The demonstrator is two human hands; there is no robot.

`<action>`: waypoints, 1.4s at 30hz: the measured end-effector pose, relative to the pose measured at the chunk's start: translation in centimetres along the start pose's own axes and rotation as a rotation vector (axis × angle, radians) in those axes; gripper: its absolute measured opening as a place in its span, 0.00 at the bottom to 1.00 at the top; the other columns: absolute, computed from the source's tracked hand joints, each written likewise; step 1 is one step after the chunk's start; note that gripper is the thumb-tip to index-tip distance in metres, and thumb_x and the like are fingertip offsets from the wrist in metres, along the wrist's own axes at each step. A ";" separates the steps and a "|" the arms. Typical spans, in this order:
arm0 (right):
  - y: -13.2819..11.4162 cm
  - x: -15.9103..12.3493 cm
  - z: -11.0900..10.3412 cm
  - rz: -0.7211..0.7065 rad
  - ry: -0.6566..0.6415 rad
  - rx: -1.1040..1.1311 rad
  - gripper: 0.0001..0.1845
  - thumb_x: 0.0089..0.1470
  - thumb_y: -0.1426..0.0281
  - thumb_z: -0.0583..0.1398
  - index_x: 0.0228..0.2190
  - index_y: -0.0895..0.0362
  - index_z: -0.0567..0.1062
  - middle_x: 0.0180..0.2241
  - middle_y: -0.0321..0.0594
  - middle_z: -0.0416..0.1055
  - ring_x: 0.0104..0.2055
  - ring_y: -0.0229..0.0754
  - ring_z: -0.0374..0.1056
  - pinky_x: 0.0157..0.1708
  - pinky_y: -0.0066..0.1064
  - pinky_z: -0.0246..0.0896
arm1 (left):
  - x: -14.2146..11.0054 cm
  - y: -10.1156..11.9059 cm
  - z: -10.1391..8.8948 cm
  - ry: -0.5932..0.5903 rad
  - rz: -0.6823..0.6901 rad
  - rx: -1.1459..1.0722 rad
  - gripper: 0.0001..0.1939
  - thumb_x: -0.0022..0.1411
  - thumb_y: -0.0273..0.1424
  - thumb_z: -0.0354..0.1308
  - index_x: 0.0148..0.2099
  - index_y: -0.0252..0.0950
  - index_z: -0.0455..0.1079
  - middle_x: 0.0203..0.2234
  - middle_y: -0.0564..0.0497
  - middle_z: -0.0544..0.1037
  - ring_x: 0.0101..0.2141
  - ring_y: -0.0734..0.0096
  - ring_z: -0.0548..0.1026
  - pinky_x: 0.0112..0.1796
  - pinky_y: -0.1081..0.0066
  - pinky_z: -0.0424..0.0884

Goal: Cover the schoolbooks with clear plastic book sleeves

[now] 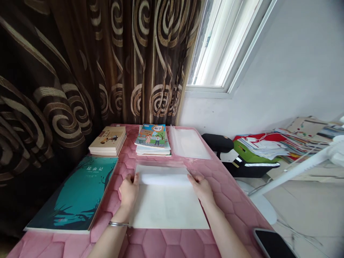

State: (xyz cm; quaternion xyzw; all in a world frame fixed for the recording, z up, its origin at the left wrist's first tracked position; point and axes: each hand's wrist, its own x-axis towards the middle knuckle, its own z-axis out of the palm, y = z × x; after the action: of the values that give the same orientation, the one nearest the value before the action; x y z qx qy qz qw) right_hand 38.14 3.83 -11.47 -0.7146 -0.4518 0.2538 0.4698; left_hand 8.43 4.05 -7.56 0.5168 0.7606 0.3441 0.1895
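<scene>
In the middle lies a flat pale rectangle, like a book or paper pad lying face down; its kind is not clear. Across its far part runs a translucent plastic sheet, whitish and apparently folded over. My left hand pinches the sheet's left edge, thumb on top. At the opposite edge my right hand grips the same sheet, its fingers curled. A large teal book with a dark tree drawing lies left of my left hand. Beyond the sheet sits a pile of textbooks, a colourful mathematics book on top.
A stack of tan books stands at the back left. Clear plastic covers lie at the back right of the pink quilted surface. A phone rests near the right edge. Beyond are a white fan pole and piled papers.
</scene>
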 end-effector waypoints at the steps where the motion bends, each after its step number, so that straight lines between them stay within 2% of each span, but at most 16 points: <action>1: -0.2 -0.1 0.0 0.012 0.001 -0.014 0.20 0.43 0.51 0.61 0.13 0.51 0.69 0.14 0.34 0.67 0.20 0.44 0.63 0.21 0.33 0.52 | -0.1 0.1 -0.1 -0.006 -0.011 -0.018 0.16 0.62 0.40 0.49 0.24 0.40 0.62 0.20 0.49 0.74 0.26 0.62 0.72 0.27 0.69 0.57; 4: -0.7 -0.4 0.0 0.020 -0.005 0.049 0.21 0.43 0.49 0.60 0.15 0.52 0.70 0.16 0.35 0.68 0.21 0.44 0.64 0.22 0.33 0.54 | -0.2 0.0 -0.1 -0.016 -0.003 -0.121 0.17 0.61 0.40 0.50 0.23 0.40 0.63 0.17 0.52 0.71 0.24 0.64 0.70 0.28 0.70 0.59; 8: -1.6 -1.0 -0.2 -0.067 -0.004 0.322 0.19 0.45 0.49 0.62 0.24 0.53 0.71 0.22 0.35 0.70 0.26 0.42 0.65 0.25 0.30 0.58 | 0.0 -0.5 0.5 0.038 0.125 -0.423 0.17 0.59 0.47 0.53 0.30 0.38 0.68 0.26 0.49 0.77 0.31 0.63 0.74 0.33 0.69 0.66; 10: -2.0 -1.2 -0.2 -0.101 -0.033 0.449 0.19 0.45 0.51 0.64 0.27 0.53 0.71 0.25 0.35 0.71 0.27 0.41 0.65 0.26 0.29 0.59 | 0.1 -0.7 0.8 0.025 0.178 -0.578 0.19 0.57 0.49 0.54 0.33 0.37 0.69 0.30 0.48 0.78 0.34 0.63 0.74 0.37 0.69 0.67; 15: -2.3 -1.4 -0.2 -0.076 -0.118 0.555 0.21 0.44 0.51 0.65 0.28 0.54 0.69 0.26 0.36 0.71 0.27 0.41 0.66 0.27 0.30 0.61 | 0.1 -0.5 1.1 -0.031 0.182 -0.788 0.20 0.55 0.49 0.58 0.37 0.36 0.67 0.32 0.48 0.78 0.35 0.65 0.74 0.40 0.68 0.68; 22: -2.5 -1.3 -0.3 -0.094 -0.039 0.524 0.23 0.41 0.50 0.67 0.24 0.54 0.66 0.21 0.31 0.66 0.23 0.37 0.61 0.24 0.28 0.56 | 0.3 -0.7 1.0 -0.010 0.173 -0.814 0.18 0.53 0.46 0.61 0.33 0.37 0.64 0.28 0.53 0.73 0.31 0.70 0.71 0.37 0.70 0.66; 27: -2.6 -1.1 -0.1 -0.111 -0.036 0.585 0.22 0.39 0.53 0.68 0.26 0.53 0.67 0.24 0.33 0.69 0.26 0.40 0.65 0.27 0.30 0.61 | 0.3 -0.6 1.0 -0.015 0.154 -0.838 0.18 0.52 0.45 0.62 0.34 0.38 0.61 0.26 0.56 0.70 0.29 0.73 0.69 0.34 0.72 0.65; 30: -2.3 -0.9 0.1 -0.099 -0.033 0.648 0.24 0.37 0.54 0.70 0.32 0.53 0.68 0.30 0.37 0.75 0.32 0.45 0.70 0.33 0.35 0.66 | 0.3 -0.5 1.0 -0.001 0.142 -0.941 0.21 0.49 0.43 0.65 0.37 0.40 0.59 0.27 0.57 0.69 0.31 0.73 0.71 0.36 0.72 0.66; 33: -2.1 -0.8 0.0 -0.083 -0.075 0.678 0.30 0.38 0.54 0.70 0.42 0.53 0.70 0.35 0.41 0.77 0.37 0.49 0.72 0.37 0.38 0.66 | 0.4 -0.3 1.0 0.006 0.148 -1.003 0.26 0.47 0.40 0.66 0.44 0.40 0.59 0.26 0.59 0.68 0.31 0.74 0.72 0.36 0.73 0.67; 35: -2.1 -1.0 -0.1 -0.088 -0.144 0.662 0.28 0.41 0.54 0.68 0.43 0.54 0.72 0.38 0.43 0.77 0.39 0.50 0.72 0.37 0.37 0.66 | 0.5 -0.2 0.8 -0.028 0.159 -1.015 0.28 0.48 0.38 0.66 0.49 0.39 0.61 0.28 0.57 0.71 0.32 0.74 0.73 0.37 0.72 0.68; 37: -2.3 -1.2 -0.3 -0.098 -0.187 0.644 0.24 0.44 0.55 0.67 0.40 0.54 0.74 0.40 0.42 0.77 0.40 0.50 0.72 0.37 0.36 0.65 | 0.5 0.0 0.6 -0.088 0.172 -1.028 0.27 0.49 0.38 0.65 0.50 0.37 0.63 0.34 0.51 0.75 0.37 0.70 0.75 0.41 0.69 0.69; 39: -2.5 -1.4 -0.3 -0.107 -0.188 0.646 0.21 0.45 0.55 0.67 0.39 0.53 0.75 0.40 0.41 0.77 0.39 0.49 0.72 0.38 0.36 0.65 | 0.4 0.1 0.5 -0.125 0.181 -1.037 0.25 0.49 0.38 0.65 0.48 0.36 0.66 0.40 0.46 0.77 0.41 0.66 0.75 0.44 0.67 0.68; 42: -2.7 -1.4 -0.3 -0.128 -0.162 0.650 0.21 0.45 0.55 0.67 0.39 0.53 0.74 0.38 0.40 0.77 0.38 0.48 0.71 0.38 0.35 0.64 | 0.3 0.2 0.6 -0.105 0.177 -1.049 0.22 0.49 0.37 0.65 0.46 0.36 0.67 0.40 0.47 0.78 0.41 0.66 0.75 0.45 0.67 0.68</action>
State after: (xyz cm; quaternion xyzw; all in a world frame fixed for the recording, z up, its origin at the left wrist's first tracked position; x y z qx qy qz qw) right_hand 36.59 2.85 -9.04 -0.4752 -0.4273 0.4104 0.6505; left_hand 8.76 4.58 -7.80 0.4312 0.4294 0.6664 0.4308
